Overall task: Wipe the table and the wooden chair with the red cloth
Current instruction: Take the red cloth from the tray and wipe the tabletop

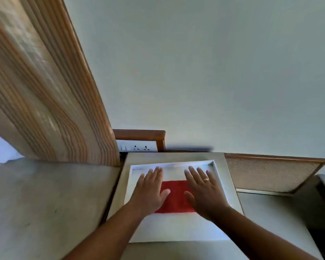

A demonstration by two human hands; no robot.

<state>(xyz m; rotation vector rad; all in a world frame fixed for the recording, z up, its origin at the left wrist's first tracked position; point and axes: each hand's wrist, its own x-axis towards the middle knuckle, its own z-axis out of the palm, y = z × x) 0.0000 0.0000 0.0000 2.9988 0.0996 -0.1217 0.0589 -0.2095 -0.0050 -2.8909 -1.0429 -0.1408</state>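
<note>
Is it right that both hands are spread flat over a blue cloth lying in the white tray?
Not quite. The head view shows the cloth is red, not blue. The rest holds: the left hand and right hand are spread flat over it in the white tray.

Soft, even daylight, perhaps from the left; wide-angle bending at edges, slight blur throughout.

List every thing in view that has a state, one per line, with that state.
red cloth: lying flat in the white tray, not gripped.
white tray: sitting on the table, holding the cloth.
left hand: open, fingers spread, palm down over the cloth's left edge.
right hand: open, fingers spread, palm down over the cloth's right edge.
table: bare around the tray.
switch panel: nothing plugged in.
</note>
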